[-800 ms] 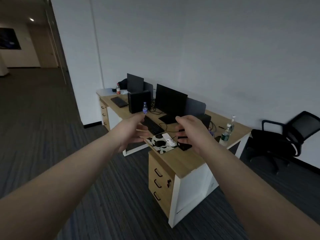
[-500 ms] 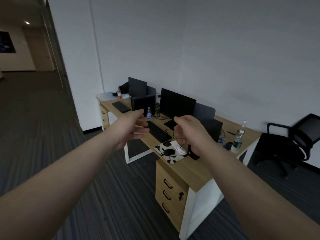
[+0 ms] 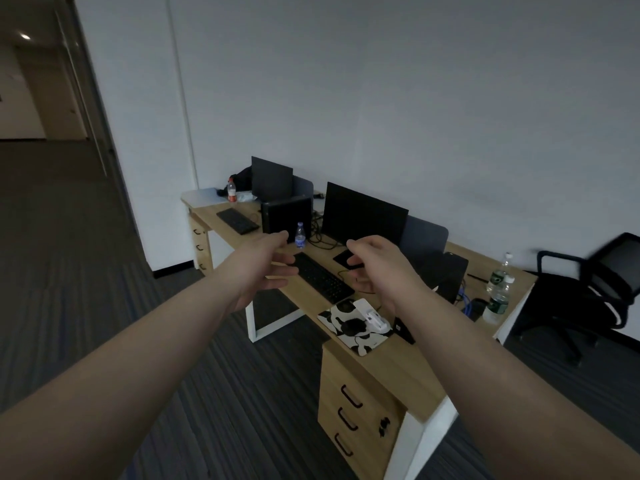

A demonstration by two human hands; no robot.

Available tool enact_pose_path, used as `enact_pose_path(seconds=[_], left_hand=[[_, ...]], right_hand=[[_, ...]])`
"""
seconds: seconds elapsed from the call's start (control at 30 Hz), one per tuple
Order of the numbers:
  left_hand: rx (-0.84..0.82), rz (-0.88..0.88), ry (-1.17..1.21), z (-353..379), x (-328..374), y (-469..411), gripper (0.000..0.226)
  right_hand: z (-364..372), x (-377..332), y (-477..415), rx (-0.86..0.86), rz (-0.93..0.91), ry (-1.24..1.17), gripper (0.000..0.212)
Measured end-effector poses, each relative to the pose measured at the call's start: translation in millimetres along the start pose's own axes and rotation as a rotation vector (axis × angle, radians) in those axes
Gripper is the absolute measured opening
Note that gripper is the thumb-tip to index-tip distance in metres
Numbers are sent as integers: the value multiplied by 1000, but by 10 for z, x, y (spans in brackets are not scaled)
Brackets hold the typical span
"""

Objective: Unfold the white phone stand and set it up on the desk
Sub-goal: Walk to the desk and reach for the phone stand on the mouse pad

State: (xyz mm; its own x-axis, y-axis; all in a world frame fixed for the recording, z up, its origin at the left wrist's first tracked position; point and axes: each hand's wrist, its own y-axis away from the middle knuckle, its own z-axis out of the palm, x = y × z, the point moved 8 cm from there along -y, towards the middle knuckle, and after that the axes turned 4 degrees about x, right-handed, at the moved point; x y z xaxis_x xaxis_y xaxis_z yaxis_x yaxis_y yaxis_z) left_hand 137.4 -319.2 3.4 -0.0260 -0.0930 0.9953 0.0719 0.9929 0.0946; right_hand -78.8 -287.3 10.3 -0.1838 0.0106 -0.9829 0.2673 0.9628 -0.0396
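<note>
Both hands empty, held out above the desk.
I see left hand (image 3: 263, 268) and right hand (image 3: 381, 268) loosely spread; stand (image 3: 372, 318) lies folded on the mat (image 3: 349, 327), desk (image 3: 398, 368).

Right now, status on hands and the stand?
Left hand and right hand open, empty, raised short of desk. White phone stand folded on cow-print mat, untouched. Nothing blocking.

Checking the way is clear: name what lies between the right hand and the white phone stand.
Head view: nothing but air lies between the right hand and the white phone stand, which lies on the cow-print mat below.
</note>
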Motion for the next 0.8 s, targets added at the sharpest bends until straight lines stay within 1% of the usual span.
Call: enact_pose_path(seconds=[0.13, 0.33, 0.4, 0.5, 0.63, 0.8], left_hand=[[11, -17, -8, -132, -53, -495, 42], [62, 21, -27, -340, 126, -1445, 41], [81, 29, -35, -414, 199, -1771, 39], [105, 35, -45, -502, 226, -2188, 31], [124, 7, -37, -613, 172, -2662, 27], [99, 11, -40, -752, 219, -3295, 37]], right_hand=[[262, 77, -523, -12, 11, -36, 29], [652, 75, -1514, -57, -3, -86, 22], [801, 58, -1876, -71, 2, -98, 21], [1040, 59, -2368, -96, 15, -108, 21], [1277, 70, -2843, -107, 40, -99, 21], [1466, 44, -3358, -66, 26, -66, 21]])
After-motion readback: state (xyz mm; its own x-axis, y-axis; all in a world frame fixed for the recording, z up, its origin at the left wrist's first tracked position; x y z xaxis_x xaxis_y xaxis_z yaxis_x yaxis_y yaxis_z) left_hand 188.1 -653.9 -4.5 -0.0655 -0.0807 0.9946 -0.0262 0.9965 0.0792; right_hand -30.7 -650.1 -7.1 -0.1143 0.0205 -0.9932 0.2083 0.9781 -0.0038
